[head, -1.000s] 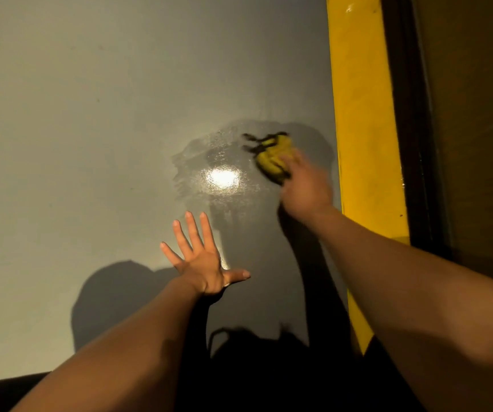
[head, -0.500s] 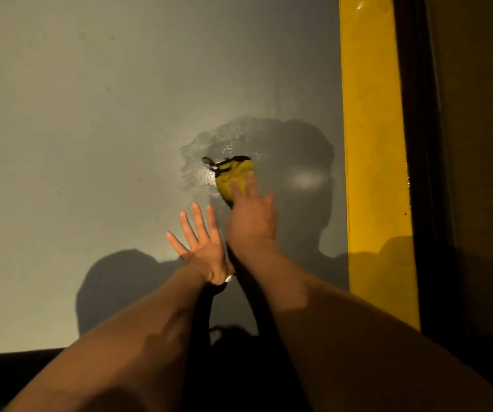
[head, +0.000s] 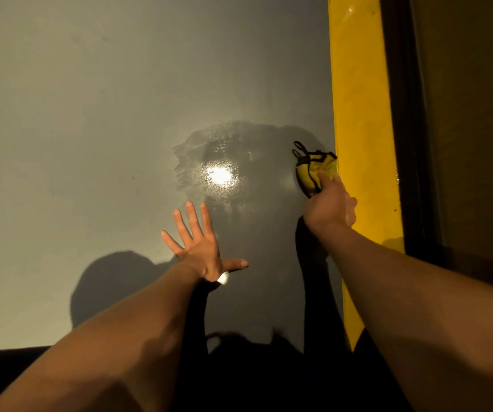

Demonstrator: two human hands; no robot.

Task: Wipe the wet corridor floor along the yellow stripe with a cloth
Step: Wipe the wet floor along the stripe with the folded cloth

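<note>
A bunched yellow cloth with black trim (head: 310, 173) lies on the grey floor right against the yellow stripe (head: 361, 120). My right hand (head: 330, 205) holds the cloth's near end and presses it to the floor, fingers lying over it. The wet patch (head: 239, 162) spreads left of the cloth and shines with a bright light reflection. My left hand (head: 202, 248) rests flat on the floor below the patch, fingers spread wide and holding nothing.
A dark strip (head: 399, 114) and a brown wall or door (head: 471, 114) run along the right of the stripe. Dry grey floor (head: 76, 129) stretches left and ahead. Shadows of my arms and head fall on the floor near me.
My right hand has swept the cloth from the left part of the wet patch rightward to the stripe's edge. My left hand stays planted on the floor.
</note>
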